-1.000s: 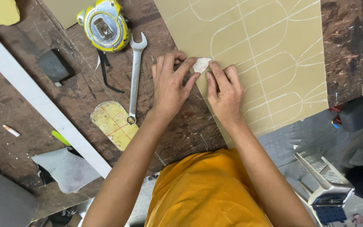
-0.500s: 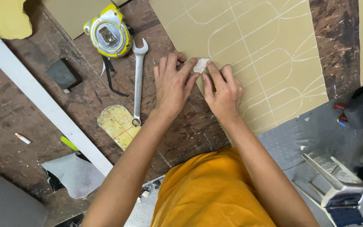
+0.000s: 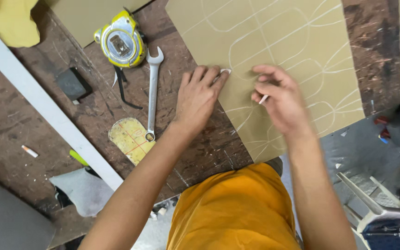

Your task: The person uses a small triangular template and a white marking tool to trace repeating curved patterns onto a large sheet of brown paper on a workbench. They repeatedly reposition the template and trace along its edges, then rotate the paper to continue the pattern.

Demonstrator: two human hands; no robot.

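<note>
Tan sheet (image 3: pixel 274 51), chalk-lined with rounded outlines, flat on worn brown wooden desk (image 3: pixel 15 115). Left hand (image 3: pixel 200 99): palm down, fingers spread, pressing the sheet's left edge, fingertips on a small white piece (image 3: pixel 225 71). Right hand (image 3: pixel 278 99): lifted over the sheet, fingers pinched on a white chalk stick (image 3: pixel 263 98). Hands now apart; half a second earlier they met at the white piece. Beside the left hand: steel wrench (image 3: pixel 152 92), yellow tape measure (image 3: pixel 120 42).

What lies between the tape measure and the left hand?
In the head view, a silver wrench lies on the workbench between the yellow tape measure and the left hand.
</note>
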